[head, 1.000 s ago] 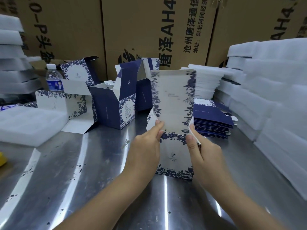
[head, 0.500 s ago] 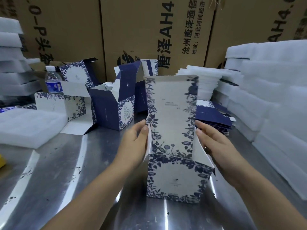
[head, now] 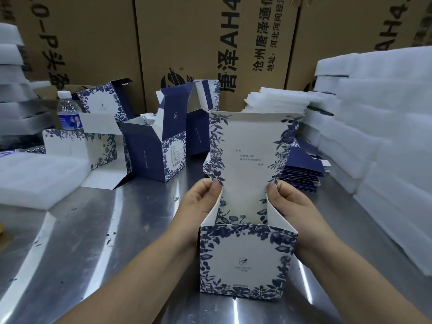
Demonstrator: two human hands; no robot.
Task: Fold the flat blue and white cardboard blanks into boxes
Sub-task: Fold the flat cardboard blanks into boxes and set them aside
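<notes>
One view only, worn on the person's head: wide-angle, pitched forward and down across the steel table (head: 93,242). Left hand (head: 198,204), right hand (head: 291,203) and the half-folded box (head: 245,260) sit close, lower centre; brown cartons (head: 187,43) close off the far side.

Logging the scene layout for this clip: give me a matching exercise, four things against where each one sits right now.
Things:
1 water bottle
2 half-folded box
3 stack of flat blanks
4 foam slab

Places:
A held between left hand and right hand
B lying flat, near left
C upright, far left
D just beyond the right hand

Pairs: 1-C; 2-A; 3-D; 4-B
</notes>
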